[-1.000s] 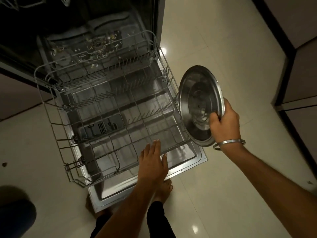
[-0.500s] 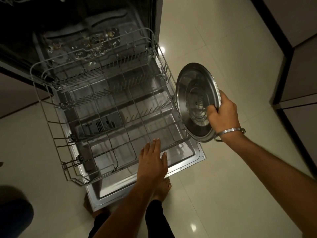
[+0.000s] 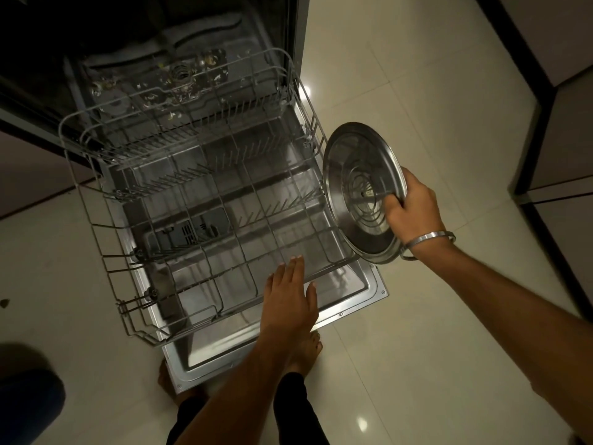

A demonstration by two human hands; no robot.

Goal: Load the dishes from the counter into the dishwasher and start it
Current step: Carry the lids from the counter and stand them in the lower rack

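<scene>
While the right hand (image 3: pixel 414 208) grips a steel plate (image 3: pixel 359 191), the rack (image 3: pixel 179 200) holds nothing.

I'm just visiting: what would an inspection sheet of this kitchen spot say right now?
Surface: pale glossy floor tiles; open dishwasher door lying flat.
Job's things: lower rack pulled out, no dishes in it; steel lid tilted on edge beside the rack's right side.
Clutter: small bits on the dishwasher floor; dark speck on tiles.
Hands: left hand flat over the rack's front rail; right hand grips the lid.
Cables: nothing seen.
Surroundings: cabinets at right.
</scene>
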